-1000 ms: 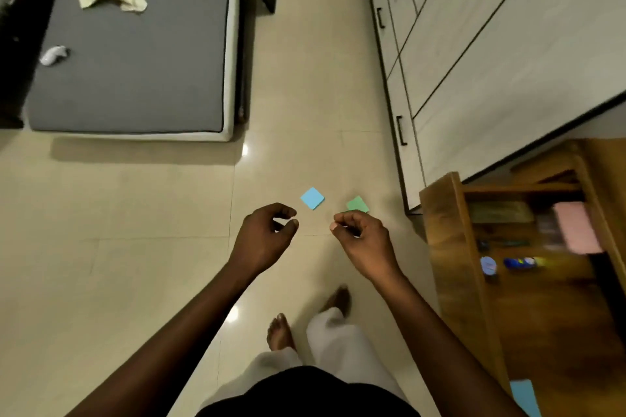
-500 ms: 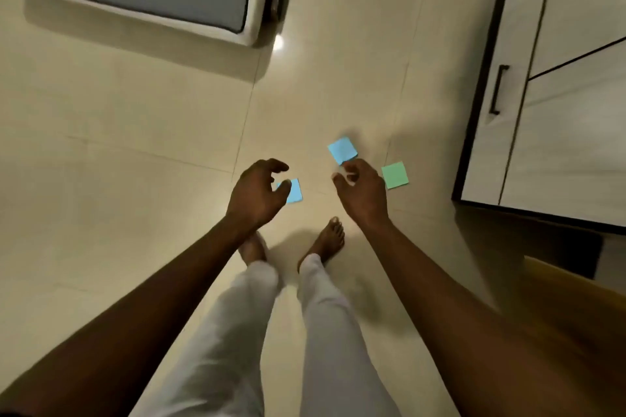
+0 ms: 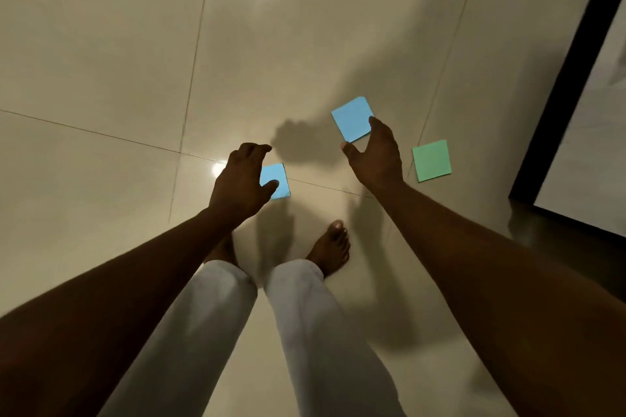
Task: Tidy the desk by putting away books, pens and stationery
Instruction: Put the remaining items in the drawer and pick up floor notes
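Observation:
Three square sticky notes lie on the beige tiled floor. My right hand (image 3: 374, 154) reaches down to a blue note (image 3: 350, 117), thumb and forefinger spread on either side of its near corner; I cannot tell if they touch it. My left hand (image 3: 242, 179) hovers with loosely curved fingers over a second blue note (image 3: 279, 179) and hides that note's left part. A green note (image 3: 432, 161) lies to the right of my right hand, apart from it. Neither hand holds anything.
My two bare feet (image 3: 332, 247) and white trouser legs stand just below the notes. A cupboard with a dark base edge (image 3: 555, 105) rises at the right. Ceiling lights reflect off the glossy floor tiles (image 3: 101, 61).
The view has tilted further down and closer to the floor; the bed has left the frame. Both hands have dropped toward the notes, and my right hand's fingers have spread out from a curl.

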Demonstrator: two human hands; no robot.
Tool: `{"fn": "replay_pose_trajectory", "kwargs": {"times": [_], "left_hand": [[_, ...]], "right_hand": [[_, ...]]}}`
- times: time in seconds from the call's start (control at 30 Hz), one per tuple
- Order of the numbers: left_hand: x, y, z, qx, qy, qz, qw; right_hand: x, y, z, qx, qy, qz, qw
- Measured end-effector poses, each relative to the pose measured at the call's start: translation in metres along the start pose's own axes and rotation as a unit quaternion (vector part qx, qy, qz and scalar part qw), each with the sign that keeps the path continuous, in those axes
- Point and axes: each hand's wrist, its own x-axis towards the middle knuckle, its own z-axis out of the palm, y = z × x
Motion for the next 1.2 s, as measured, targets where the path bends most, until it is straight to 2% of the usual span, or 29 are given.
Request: {"fn": "replay_pose_trajectory", "kwargs": {"times": [0.2, 0.37, 0.47, 0.57, 0.63, 0.73, 0.83, 0.9, 1.03, 1.2], "left_hand": [[0.067, -0.057, 0.096, 0.035, -0.035, -0.041, 0.998], [0.075, -0.078, 0.153, 0.085, -0.022, -0.047, 0.995], [0.080, -0.087, 0.167, 0.119, 0.006, -0.037, 0.992], [0.084, -0.098, 0.172, 0.118, 0.004, -0.051, 0.992], [0.082, -0.104, 0.175, 0.103, -0.002, -0.074, 0.992], [0.089, -0.109, 0.170, 0.045, -0.013, -0.073, 0.996], [0.090, -0.105, 0.157, -0.029, -0.012, -0.064, 0.997], [0.081, -0.096, 0.143, -0.055, 0.006, -0.069, 0.996], [0.047, -0.075, 0.093, -0.117, 0.033, -0.076, 0.990], [-0.020, -0.029, 0.004, -0.191, 0.045, -0.083, 0.977]], "right_hand": [[0.101, 0.046, 0.069, -0.046, 0.018, -0.006, 0.999], [0.143, 0.077, 0.099, -0.107, 0.030, 0.025, 0.994], [0.153, 0.085, 0.112, -0.153, 0.071, 0.024, 0.985], [0.158, 0.091, 0.118, -0.143, 0.092, 0.043, 0.985], [0.159, 0.095, 0.118, -0.137, 0.083, 0.069, 0.985], [0.158, 0.099, 0.119, -0.171, 0.067, 0.048, 0.982], [0.147, 0.102, 0.128, -0.079, 0.052, 0.021, 0.995], [0.127, 0.099, 0.131, 0.012, 0.046, 0.038, 0.998], [0.063, 0.077, 0.119, 0.152, 0.038, 0.050, 0.986], [-0.043, 0.027, 0.070, 0.238, 0.035, 0.073, 0.968]]}}
